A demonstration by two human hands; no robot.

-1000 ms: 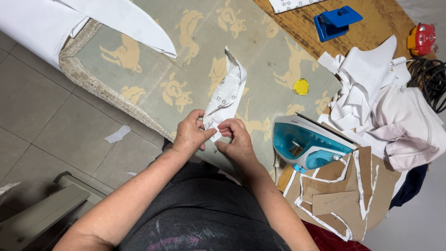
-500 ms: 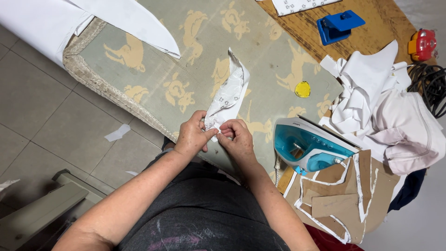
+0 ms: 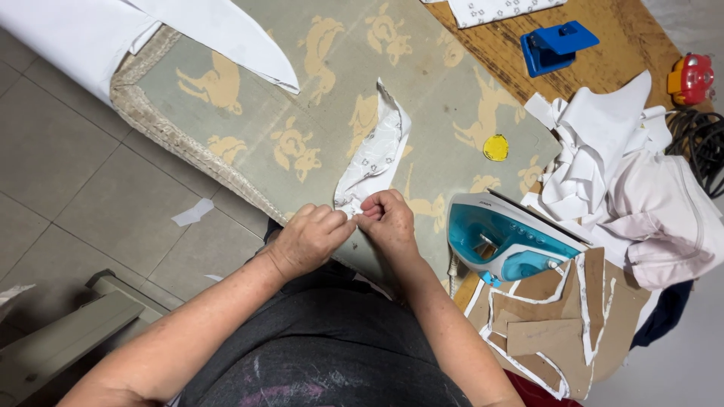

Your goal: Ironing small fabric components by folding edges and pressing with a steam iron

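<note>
A narrow strip of white patterned fabric (image 3: 375,153) lies on the grey-green ironing board (image 3: 249,120) with animal prints. My left hand (image 3: 311,237) and my right hand (image 3: 388,221) meet at the strip's near end by the board's front edge. Both pinch that end between fingers and thumbs. The far end of the strip curls up toward the board's middle.
A turquoise and white iron (image 3: 504,238) sits right of my right hand. Brown cardboard pieces (image 3: 554,316) lie below it. A pile of white and pink fabric (image 3: 633,188), a yellow disc (image 3: 495,148), a blue tool (image 3: 556,47) and a red object (image 3: 691,78) are to the right.
My hands stay pinched on the strip's near end. The strip has shifted slightly and its far end lies a little flatter on the board.
</note>
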